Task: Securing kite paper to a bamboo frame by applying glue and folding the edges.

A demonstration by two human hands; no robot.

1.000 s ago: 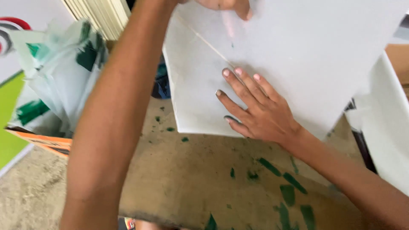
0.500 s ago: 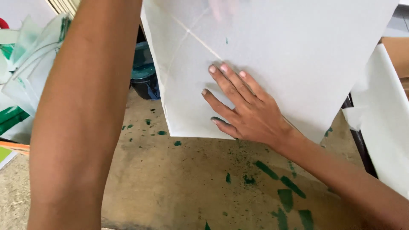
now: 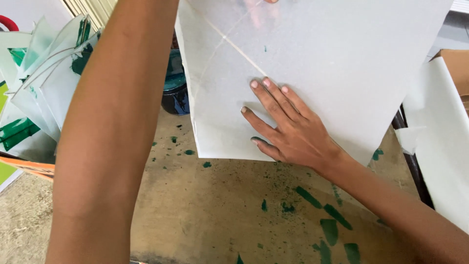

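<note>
The right hand [image 3: 288, 129] lies flat, fingers spread, pressing on the near part of a large white sheet [image 3: 342, 63] that rests on the tabletop [image 3: 220, 210]. The left arm crosses the view on the left of the sheet and reaches past its far edge; only fingertips of the left hand [image 3: 256, 7] show dimly through the sheet at the top of the frame, so I cannot tell whether they pinch it or merely touch it.

The sheet is thin and half see-through, with a thin stick [image 3: 234, 46] running aslant under it and a fainter curved line crossing that. It looks very light, limp away from the stick, and easy to crease or tear; a flat palm or a hold near the stick would likely suit it better than a pinch at a bare corner.

Left of the sheet stands a dark pot [image 3: 175, 90], half hidden by it. Farther left is a stack of like sheets [image 3: 44, 93] daubed green. Green smears [image 3: 332, 225] mark the tabletop nearer than the sheet.
</note>
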